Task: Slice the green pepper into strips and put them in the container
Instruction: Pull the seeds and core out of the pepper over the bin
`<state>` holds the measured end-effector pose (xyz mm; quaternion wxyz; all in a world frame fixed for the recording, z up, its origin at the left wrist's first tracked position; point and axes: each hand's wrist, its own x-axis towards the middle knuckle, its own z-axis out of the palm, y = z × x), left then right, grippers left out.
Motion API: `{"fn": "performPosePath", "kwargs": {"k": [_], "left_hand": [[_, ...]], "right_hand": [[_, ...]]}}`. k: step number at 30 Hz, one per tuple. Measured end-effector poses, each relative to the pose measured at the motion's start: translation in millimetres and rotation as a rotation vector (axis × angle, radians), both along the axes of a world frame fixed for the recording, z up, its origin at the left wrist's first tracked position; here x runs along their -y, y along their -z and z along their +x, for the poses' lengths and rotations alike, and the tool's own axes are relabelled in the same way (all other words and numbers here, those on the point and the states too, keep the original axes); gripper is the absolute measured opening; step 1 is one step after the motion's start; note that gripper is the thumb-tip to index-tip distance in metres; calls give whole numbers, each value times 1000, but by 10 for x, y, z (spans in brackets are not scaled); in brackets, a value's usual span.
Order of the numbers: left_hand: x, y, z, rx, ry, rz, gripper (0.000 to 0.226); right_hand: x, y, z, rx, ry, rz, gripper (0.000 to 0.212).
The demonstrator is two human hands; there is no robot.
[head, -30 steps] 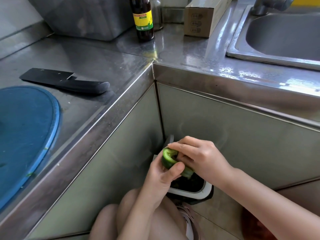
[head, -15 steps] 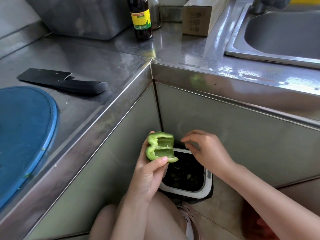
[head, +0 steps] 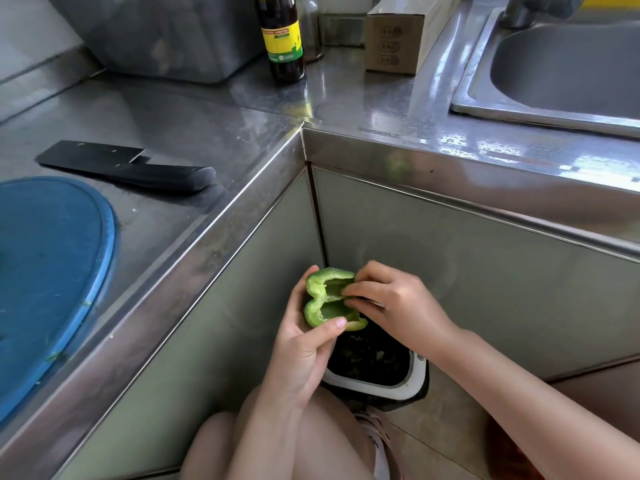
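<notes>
Directly above the bin (head: 412, 382), the left hand (head: 304, 355) cups the green pepper (head: 323, 306), thumb clamped on its edge. The right hand (head: 398, 303) pinches its inner rib. Tear gently so scraps fall into the bin. The knife (head: 138, 169) lies beyond the bin.

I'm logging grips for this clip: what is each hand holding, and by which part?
The left hand grips the green pepper half by its outer skin, thumb on the cut edge. The right hand pinches the pale rib inside.

Pepper (head: 323, 308) in L hand (head: 301, 358)
</notes>
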<state>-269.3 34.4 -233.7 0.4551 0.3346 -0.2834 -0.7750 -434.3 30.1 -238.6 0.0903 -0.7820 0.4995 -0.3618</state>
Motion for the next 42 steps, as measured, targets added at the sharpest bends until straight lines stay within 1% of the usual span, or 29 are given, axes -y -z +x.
{"fn": "performPosePath", "kwargs": {"k": [6,9,11,13,14,15,16,17,18,19,20,21,22,24,25,26,27,28,29,32,36,42], "left_hand": [[34,6,-1,-72,-21,11,69],[60,-26,0,-117,-59,21,68],[74,-25,20,-199,-104,43,63],[95,-12,49,-305,-139,68,59],[108,1,63,-348,-145,73,65],[124,13,72,-382,-140,85,76],[137,27,83,-414,-135,102,85],[145,32,86,-441,-127,112,88],[152,41,89,-461,-120,115,88],[158,38,90,-475,-115,117,86],[160,37,95,-480,-111,123,84],[158,33,99,-478,-107,125,83],[155,36,106,-474,-103,123,82],[153,37,117,-468,-94,118,81],[154,37,116,-469,-88,117,80],[154,40,113,-472,-81,115,79],[156,45,107,-471,-75,108,78],[158,48,100,-464,-69,96,78],[160,48,92,-453,-63,84,78],[165,47,80,-444,-51,71,78],[149,39,72,-436,-10,41,76],[136,50,52,-399,23,19,78]], "right_hand": [[5,-61,-13,-195,-20,-90,18],[13,-83,-34,-262,-25,-58,15],[23,-35,-78,-287,0,-6,19],[47,56,-135,-276,64,31,30],[57,106,-161,-259,90,48,32],[61,128,-174,-242,113,71,29],[65,141,-177,-209,111,100,21],[64,141,-172,-178,105,135,10],[65,143,-175,-146,102,152,5],[63,113,-157,-112,107,165,13],[71,98,-146,-84,109,159,16],[77,77,-139,-73,119,154,13],[87,61,-134,-69,138,134,4],[99,4,-134,-82,207,91,18],[108,-11,-136,-83,236,86,18],[117,-14,-142,-65,242,75,10],[113,-36,-150,-38,231,70,5],[112,-60,-145,-9,216,54,12],[101,-82,-142,11,189,41,15],[52,-205,-93,48,84,-41,7],[36,-230,21,-23,0,-99,15],[70,-148,114,-110,-7,-172,19]]}}
